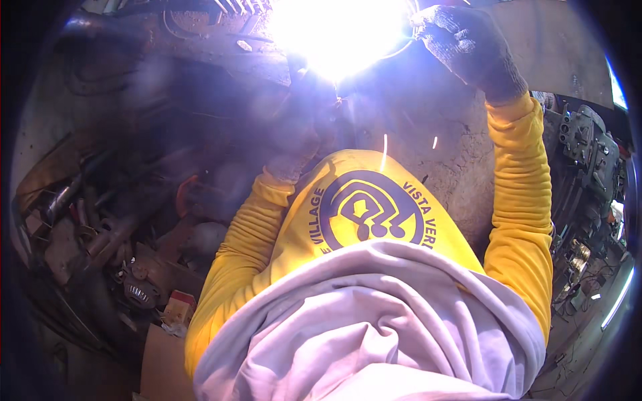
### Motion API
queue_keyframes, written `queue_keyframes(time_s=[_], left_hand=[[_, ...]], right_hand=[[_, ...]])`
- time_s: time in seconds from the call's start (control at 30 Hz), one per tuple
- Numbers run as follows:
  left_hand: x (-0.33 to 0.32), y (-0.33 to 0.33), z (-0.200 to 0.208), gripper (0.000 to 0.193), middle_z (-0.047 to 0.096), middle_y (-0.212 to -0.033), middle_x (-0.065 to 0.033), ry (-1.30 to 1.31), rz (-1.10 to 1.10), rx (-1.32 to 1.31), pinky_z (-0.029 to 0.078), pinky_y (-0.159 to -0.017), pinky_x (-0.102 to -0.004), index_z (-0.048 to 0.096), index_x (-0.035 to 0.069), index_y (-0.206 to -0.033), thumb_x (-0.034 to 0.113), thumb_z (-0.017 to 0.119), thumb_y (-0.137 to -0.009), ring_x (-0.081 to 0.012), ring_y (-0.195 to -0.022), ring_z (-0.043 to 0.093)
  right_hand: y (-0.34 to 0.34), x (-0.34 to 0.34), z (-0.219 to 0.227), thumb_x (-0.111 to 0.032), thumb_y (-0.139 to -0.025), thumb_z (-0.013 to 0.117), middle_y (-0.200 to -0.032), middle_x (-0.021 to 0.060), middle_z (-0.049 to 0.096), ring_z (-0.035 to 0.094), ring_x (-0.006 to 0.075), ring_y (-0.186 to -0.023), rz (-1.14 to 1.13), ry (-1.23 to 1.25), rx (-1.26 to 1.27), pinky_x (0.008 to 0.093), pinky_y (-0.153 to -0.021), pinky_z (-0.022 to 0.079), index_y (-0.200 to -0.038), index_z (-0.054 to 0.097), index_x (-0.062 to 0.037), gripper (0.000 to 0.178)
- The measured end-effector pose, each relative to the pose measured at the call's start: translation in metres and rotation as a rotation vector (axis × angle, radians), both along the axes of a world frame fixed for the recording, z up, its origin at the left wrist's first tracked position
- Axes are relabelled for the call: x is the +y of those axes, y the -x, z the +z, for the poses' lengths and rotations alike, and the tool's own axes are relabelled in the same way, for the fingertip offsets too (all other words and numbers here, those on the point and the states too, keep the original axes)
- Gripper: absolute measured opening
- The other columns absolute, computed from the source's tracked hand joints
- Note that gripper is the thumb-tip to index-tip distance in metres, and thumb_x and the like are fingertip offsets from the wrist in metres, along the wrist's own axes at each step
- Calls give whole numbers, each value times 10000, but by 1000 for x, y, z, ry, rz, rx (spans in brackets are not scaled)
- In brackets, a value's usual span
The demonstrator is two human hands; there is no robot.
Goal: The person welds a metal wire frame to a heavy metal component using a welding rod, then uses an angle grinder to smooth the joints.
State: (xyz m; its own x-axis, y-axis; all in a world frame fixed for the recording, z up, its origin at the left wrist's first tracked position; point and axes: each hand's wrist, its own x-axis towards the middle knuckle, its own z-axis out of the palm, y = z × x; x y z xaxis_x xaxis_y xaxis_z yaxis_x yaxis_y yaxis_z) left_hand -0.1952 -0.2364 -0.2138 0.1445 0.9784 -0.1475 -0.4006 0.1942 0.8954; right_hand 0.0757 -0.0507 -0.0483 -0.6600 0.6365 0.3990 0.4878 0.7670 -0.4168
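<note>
A blinding white welding arc (338,37) glares at the top centre and washes out the work around it. At its right edge a thin curved metal rim (406,47) shows. My right hand (468,53), in a dark knitted glove, has its fingers closed at this rim. My left hand (295,150) is below and left of the glare, dim and hazy. Its fingers, and whatever they may hold, are lost in shadow and glare. Yellow sleeves cover both my arms, and a pale cloth (374,327) drapes over my chest.
Sparks (384,150) fall between my arms. Dark scrap metal parts (93,234) are heaped on the left, near a small red box (179,309). A grey metal engine-like part (588,144) stands on the right. A flat panel (562,47) is behind my right hand.
</note>
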Motion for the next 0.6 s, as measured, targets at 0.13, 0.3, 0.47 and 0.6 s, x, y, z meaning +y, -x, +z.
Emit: queue_keyframes(time_s=[0.13,0.3,0.47,0.6], left_hand=[[-1,2,3,361,585,-1130,-92,-253,-311,1465,408,-979,-371,484,21,-1313,180,525,-991,-199,-1053,552],[8,1,49,227,584,-910,-63,-531,168,1456,476,-707,-351,562,28,-1109,157,618,-931,-155,-824,568],[4,11,9,166,584,-863,-60,-428,242,545,514,-619,-341,551,40,-1080,131,607,-953,-147,-714,584],[-7,10,5,165,540,-836,-59,141,239,-344,498,-665,-397,545,78,-978,222,615,-937,-197,-707,548]], right_hand=[[19,-14,47,-82,-799,674,-620,118,538,518,215,-523,-84,257,-189,367,-524,448,-711,607,-61,113],[10,1,33,-64,-773,693,-628,113,566,526,250,-524,140,132,-113,369,-534,457,-752,650,-37,55],[5,2,20,-71,-762,713,-712,126,657,630,291,-611,99,158,29,374,-593,519,-846,711,-30,93],[17,-6,39,-91,-776,707,-736,133,677,649,286,-630,73,55,-101,371,-608,531,-845,717,-42,85]])
